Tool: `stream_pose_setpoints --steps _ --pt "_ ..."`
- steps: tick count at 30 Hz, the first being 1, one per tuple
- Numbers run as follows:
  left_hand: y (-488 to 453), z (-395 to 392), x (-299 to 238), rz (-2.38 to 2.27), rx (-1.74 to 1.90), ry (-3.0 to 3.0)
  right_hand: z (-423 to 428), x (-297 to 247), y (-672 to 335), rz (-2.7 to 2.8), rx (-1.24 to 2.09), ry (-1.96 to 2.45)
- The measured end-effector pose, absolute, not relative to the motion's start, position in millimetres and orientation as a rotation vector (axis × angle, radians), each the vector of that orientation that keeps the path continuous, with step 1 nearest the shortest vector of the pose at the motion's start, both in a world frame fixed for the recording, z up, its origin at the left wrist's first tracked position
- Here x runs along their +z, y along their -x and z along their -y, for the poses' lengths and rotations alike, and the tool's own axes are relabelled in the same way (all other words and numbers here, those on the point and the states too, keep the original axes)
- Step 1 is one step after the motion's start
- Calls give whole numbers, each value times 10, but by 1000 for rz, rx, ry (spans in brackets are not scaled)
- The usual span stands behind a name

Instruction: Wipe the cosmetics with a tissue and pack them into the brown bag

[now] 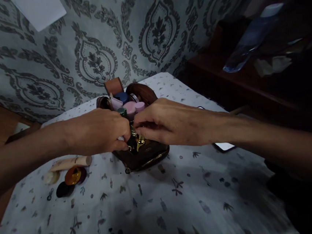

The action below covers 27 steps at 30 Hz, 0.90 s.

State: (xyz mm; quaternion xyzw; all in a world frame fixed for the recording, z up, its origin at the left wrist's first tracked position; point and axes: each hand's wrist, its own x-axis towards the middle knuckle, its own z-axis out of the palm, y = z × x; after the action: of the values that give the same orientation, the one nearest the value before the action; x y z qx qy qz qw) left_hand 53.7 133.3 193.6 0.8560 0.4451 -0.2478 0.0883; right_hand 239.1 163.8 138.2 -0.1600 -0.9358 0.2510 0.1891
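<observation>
A dark brown zip-up cosmetic bag (pixel 154 157) lies open on the cloth-covered table, packed with toiletries. My left hand (pixel 102 131) reaches over its left side, fingers curled down inside; a small whitish edge shows by the fingertips. From the other side my right hand (pixel 164 125) dips in, thumb and fingers closed near a shiny gold item (pixel 140 140). What either hand grips is too hidden to name. Behind the hands sit a pink round container (pixel 129 108), a green cap (pixel 122 112), a dark blue lid (pixel 122 97) and a pale tube (pixel 116 102).
Left of the bag lie a beige tube (pixel 72 162), an amber jar (pixel 73 175), a black round lid (pixel 64 189) and a small cream-coloured jar (pixel 51 177). A phone (pixel 225 146) lies partly under my right forearm. Right, a clear bottle (pixel 253 39) stands on a dark red surface (pixel 223 70).
</observation>
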Motion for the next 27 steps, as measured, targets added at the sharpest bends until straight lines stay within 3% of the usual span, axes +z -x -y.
stream_pose_setpoints --steps 6,18,27 --pt "-539 -1371 1929 -1343 -605 -2507 -1650 1426 -2425 2459 665 545" --pt "-324 -1522 1936 -1342 -352 -2400 -1640 1244 -2367 2122 996 630" --pt "-310 -1582 2015 -1444 -591 -2502 -1180 948 -2488 2684 691 632"
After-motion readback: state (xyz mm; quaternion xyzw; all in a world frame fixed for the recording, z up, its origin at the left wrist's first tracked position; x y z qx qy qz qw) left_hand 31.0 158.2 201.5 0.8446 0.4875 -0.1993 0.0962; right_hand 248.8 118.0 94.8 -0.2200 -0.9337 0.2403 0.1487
